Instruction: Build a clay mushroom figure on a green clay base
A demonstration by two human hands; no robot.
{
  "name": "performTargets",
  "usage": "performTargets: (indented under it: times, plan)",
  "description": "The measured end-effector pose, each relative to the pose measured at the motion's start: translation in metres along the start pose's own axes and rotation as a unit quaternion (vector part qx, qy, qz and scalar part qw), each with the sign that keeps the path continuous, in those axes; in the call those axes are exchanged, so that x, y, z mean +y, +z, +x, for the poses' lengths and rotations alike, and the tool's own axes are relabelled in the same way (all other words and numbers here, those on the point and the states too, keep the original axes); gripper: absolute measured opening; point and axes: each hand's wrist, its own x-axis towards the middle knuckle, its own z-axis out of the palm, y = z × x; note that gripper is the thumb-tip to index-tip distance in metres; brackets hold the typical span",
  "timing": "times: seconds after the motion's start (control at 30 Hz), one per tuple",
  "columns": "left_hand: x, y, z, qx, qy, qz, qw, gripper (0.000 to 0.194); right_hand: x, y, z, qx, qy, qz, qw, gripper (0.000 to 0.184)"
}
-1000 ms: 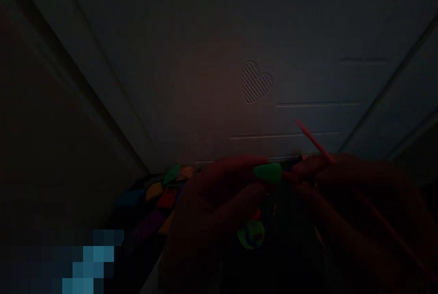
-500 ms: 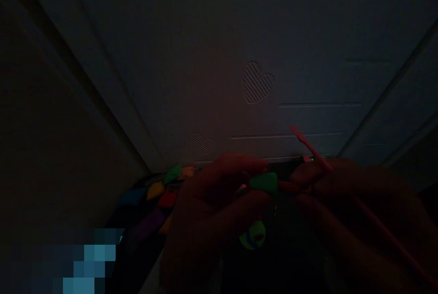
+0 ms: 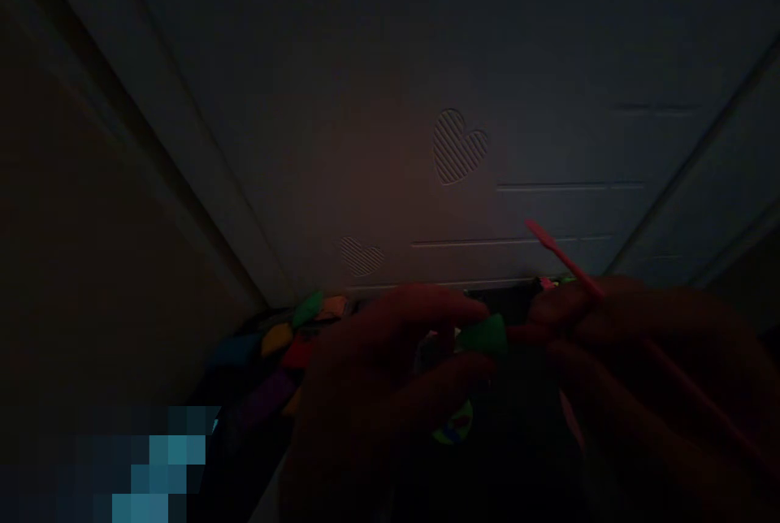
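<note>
The scene is very dark. My left hand (image 3: pixel 378 377) is low in the middle, its thumb and fingers pinched on a small green piece (image 3: pixel 484 336). My right hand (image 3: pixel 634 352) meets it from the right, closed round a thin pink stick (image 3: pixel 564 259) whose tip points up and left. A red bit shows between the green piece and my right fingers. Under my hands lies a small yellow-green object with blue and red marks (image 3: pixel 454 428).
A pale panelled door or cabinet front with two hatched heart shapes (image 3: pixel 458 145) fills the background. Several coloured soft pieces (image 3: pixel 286 340) lie in a heap to the left. A blurred blue patch sits at the bottom left.
The green piece shifted a little down and right between my fingers. The pink stick swung slightly left, then back. Both hands stayed close together.
</note>
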Motion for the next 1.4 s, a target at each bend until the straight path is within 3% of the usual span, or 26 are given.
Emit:
performTargets:
  times: [0.07,0.17,0.27,0.43,0.53,0.73,1.0,1.2,1.4]
  plan:
    - [0.0012,0.0004,-0.0001,0.006,-0.001,0.024,1.000,0.026,0.0009,-0.0013,-0.0004,-0.016,0.004,0.014,1.000,0.023]
    - [0.0018,0.0002,-0.0008,0.003,0.006,0.070,0.998,0.025,0.0006,-0.0007,-0.0015,0.034,0.042,-0.002,0.999,0.018]
    - [0.0012,-0.0006,-0.0025,0.001,0.020,0.106,0.994,0.023,-0.0002,0.0010,-0.0026,0.015,0.018,-0.013,1.000,0.019]
    - [0.0023,-0.0004,-0.0044,0.002,0.037,0.124,0.992,0.020,-0.0016,0.0065,-0.0044,0.062,0.036,-0.003,0.997,0.022]
    - [0.0033,0.0006,-0.0047,-0.001,0.045,0.127,0.991,0.021,-0.0029,0.0072,-0.0041,0.088,0.044,-0.039,0.994,0.013]
    - [0.0026,0.0032,-0.0041,-0.009,0.058,0.137,0.989,0.021,-0.0034,-0.0009,-0.0007,0.008,0.000,-0.051,0.999,0.019]
    - [0.0048,0.0017,-0.0033,0.003,0.059,0.149,0.987,0.023,-0.0029,0.0038,-0.0062,0.059,0.050,-0.048,0.996,0.014]
    - [0.0043,0.0019,-0.0029,-0.009,0.064,0.158,0.985,0.020,-0.0040,-0.0002,-0.0028,0.007,0.027,-0.039,0.999,0.019]
    - [0.0053,0.0013,-0.0053,-0.009,0.075,0.173,0.982,0.020,-0.0048,0.0002,-0.0023,0.027,0.034,-0.041,0.998,0.012]
